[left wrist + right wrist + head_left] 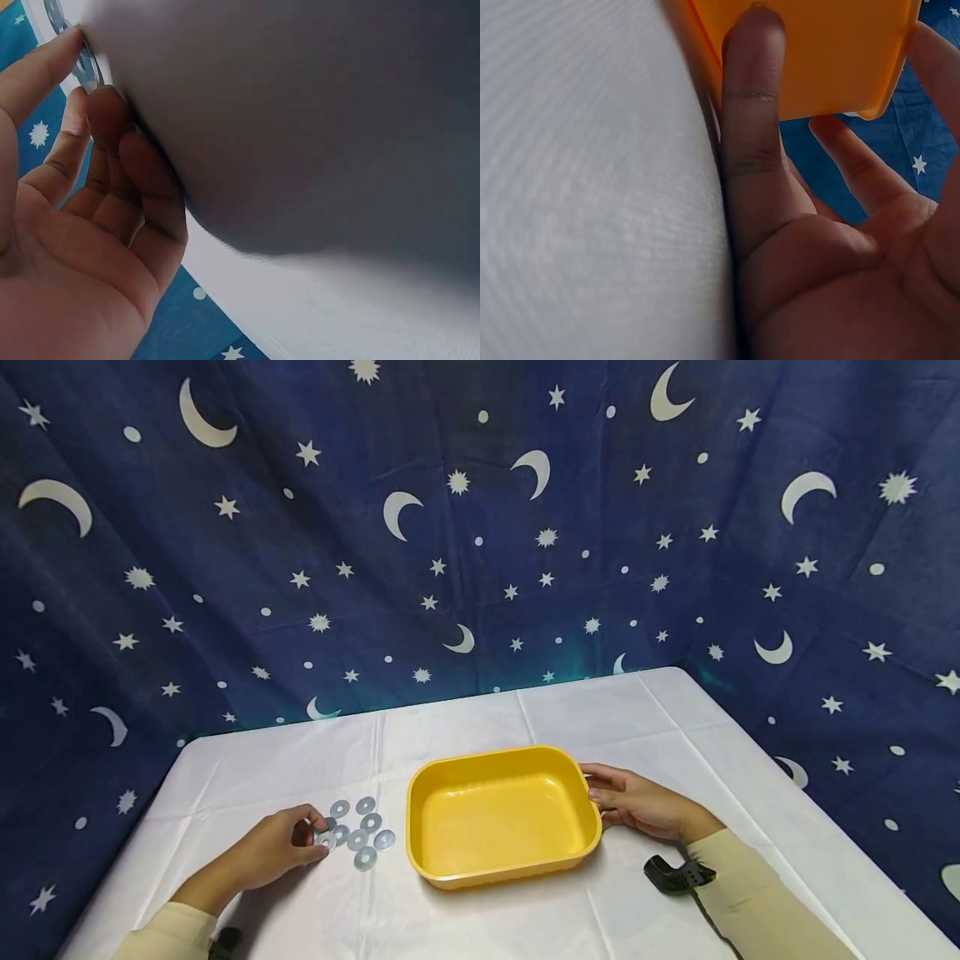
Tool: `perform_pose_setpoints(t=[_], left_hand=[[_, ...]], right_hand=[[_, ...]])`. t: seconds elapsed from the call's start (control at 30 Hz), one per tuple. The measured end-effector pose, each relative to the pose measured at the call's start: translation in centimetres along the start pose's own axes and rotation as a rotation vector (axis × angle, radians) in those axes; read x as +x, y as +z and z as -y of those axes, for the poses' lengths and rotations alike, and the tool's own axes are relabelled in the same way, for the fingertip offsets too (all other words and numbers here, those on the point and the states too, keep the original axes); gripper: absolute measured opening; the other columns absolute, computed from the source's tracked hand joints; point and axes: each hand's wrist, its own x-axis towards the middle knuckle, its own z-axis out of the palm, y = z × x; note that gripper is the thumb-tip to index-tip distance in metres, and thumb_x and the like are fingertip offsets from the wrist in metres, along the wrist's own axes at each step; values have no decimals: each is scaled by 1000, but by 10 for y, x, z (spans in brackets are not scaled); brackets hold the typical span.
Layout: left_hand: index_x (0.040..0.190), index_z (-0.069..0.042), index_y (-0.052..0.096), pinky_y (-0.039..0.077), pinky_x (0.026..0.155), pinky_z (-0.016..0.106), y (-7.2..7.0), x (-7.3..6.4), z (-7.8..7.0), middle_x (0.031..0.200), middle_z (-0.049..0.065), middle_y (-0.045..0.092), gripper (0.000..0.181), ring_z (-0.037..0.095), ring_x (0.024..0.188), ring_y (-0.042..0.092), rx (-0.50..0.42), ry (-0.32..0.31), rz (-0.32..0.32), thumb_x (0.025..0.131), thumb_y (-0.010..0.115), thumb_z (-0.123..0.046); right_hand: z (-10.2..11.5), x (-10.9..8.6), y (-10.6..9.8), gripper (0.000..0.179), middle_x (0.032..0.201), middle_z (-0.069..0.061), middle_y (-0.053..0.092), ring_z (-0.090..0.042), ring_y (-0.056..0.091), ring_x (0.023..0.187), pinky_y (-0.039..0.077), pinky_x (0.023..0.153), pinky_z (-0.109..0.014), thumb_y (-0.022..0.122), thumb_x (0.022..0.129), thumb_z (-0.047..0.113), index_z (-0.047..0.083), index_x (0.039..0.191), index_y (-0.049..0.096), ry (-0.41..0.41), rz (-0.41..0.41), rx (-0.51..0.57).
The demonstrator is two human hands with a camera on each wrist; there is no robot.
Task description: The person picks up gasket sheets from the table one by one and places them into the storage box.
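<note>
Several flat metal washers (365, 858) lie in a loose cluster on the white cloth, left of a yellow tray (502, 871). My left hand (270, 850) is at the cluster's left edge, pinching a washer (85, 71) between thumb and fingertips; part of that washer is hidden by the fingers. The shallow rectangular tray has rounded corners and a bare inside. At its right end my right hand (637, 802) touches the wall and rim with fairly straight fingers. A fingertip (756, 45) presses flat against the tray's outer side in the right wrist view.
White cloth with fold creases (675, 735) covers the table. A dark blue curtain (480, 568) with moons and stars hangs behind and at both sides. Black wrist straps (678, 874) sit at the sleeves.
</note>
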Motion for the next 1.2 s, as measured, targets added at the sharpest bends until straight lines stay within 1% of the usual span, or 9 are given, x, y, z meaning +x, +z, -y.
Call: perform_pose_setpoints(t=[0.23,0.4,0.63,0.87,1.07,1.2], left_hand=[[99,-10,58,37,62,23,-2,-2,3,77,-1,52,32,4,65,46,-37,42,1,81,82,-20],[98,-10,58,38,63,22,-3,-3,6,78,-2,52,32,3,67,46,-63,71,-9,80,83,-19],[100,-7,59,40,63,22,-3,-4,10,80,-1,53,28,2,68,49,-107,102,-5,83,80,-15],[105,-4,64,41,61,22,-6,-3,11,79,1,55,24,4,67,50,-144,96,37,85,76,-9],[103,-1,66,45,61,22,-10,0,12,80,4,58,19,4,68,53,-213,122,90,88,74,-8],[104,0,66,45,58,22,-13,1,7,80,4,59,19,4,66,53,-237,134,94,88,74,-9]], right_hand=[[2,2,2,67,157,-24,36,-20,64,117,56,94,-37,55,104,23,2,157,20,1,6,6],[4,3,3,70,158,-25,34,-20,64,118,55,95,-37,57,103,24,2,158,19,8,7,4],[7,4,3,69,157,-24,36,-20,65,116,56,94,-36,57,103,25,4,158,21,21,0,-15],[5,3,4,70,157,-25,35,-19,65,116,56,94,-35,57,103,24,2,158,20,20,-6,1],[4,2,2,68,158,-25,33,-19,65,116,56,94,-36,56,103,22,1,157,20,10,-4,1],[4,1,2,68,158,-25,33,-19,65,117,56,94,-36,55,103,21,1,157,20,10,-1,6]])
